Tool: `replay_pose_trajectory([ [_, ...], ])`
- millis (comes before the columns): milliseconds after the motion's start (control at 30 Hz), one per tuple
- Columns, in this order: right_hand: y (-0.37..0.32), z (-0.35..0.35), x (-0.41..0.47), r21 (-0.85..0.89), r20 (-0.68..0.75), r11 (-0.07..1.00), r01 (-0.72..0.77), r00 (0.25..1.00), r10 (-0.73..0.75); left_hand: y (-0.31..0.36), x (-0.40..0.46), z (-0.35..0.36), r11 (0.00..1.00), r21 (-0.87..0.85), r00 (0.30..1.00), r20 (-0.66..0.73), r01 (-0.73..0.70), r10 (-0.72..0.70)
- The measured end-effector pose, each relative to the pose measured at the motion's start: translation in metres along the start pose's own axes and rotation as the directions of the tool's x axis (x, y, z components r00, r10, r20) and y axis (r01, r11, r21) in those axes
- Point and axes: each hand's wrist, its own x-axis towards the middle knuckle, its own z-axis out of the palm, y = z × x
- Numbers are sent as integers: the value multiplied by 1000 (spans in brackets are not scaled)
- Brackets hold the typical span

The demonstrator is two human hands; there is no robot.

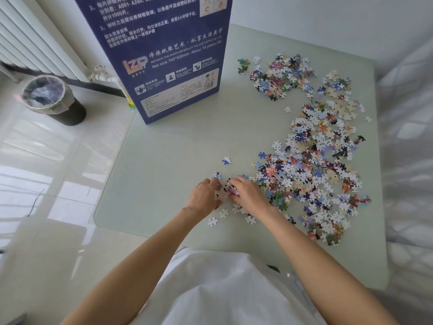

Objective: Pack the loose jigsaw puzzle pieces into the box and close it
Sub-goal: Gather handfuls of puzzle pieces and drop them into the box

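Note:
A tall blue puzzle box (178, 73) stands upright at the back left of the pale green table (164, 160). Loose jigsaw pieces (311, 165) lie scattered in a wide band down the table's right side, with a second cluster (281, 76) at the back. My left hand (205, 197) and my right hand (248, 192) meet at the near left end of the band, fingers curled around a small heap of pieces (225, 192) between them. Stray pieces (212, 222) lie just in front of my hands.
A lined waste bin (54, 99) stands on the glossy floor at the left, below a white radiator (30, 43). White bedding (410, 160) borders the table on the right. The table's near-left edge (98, 216) is rounded.

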Motion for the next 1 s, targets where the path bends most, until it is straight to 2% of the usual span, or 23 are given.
replay_pose_trajectory([
  [233, 11, -14, -7, 89, -108, 995, -32, 993, 42, 0, 2, 0, 998, 13, 998, 28, -61, 60],
  [433, 12, -27, -4, 132, -128, 989, -60, 989, 77, -9, -2, -17, 995, -101, 1000, 16, -22, 24],
  [533, 8, -41, -1, 140, -85, 988, -70, 993, 82, -11, -4, -37, 986, -163, 998, -53, -25, 16],
  [633, 2, -68, 0, 139, -49, 988, -60, 996, 68, -7, -6, -68, 971, -222, 980, -195, -94, 51],
  [700, -6, -98, 6, 179, -86, 984, -18, 996, 34, 3, -7, -104, 952, -231, 935, -337, -198, 113],
  [800, -25, -158, 18, 286, -161, 956, 58, 987, -11, 26, -12, -175, 935, -153, 836, -509, -321, 204],
  [900, -48, -218, 32, 380, -210, 910, 166, 974, -90, 47, -17, -243, 925, -48, 737, -621, -376, 267],
  [1000, -77, -272, 52, 456, -317, 831, 319, 931, -183, 66, -23, -305, 915, 80, 623, -709, -395, 331],
])
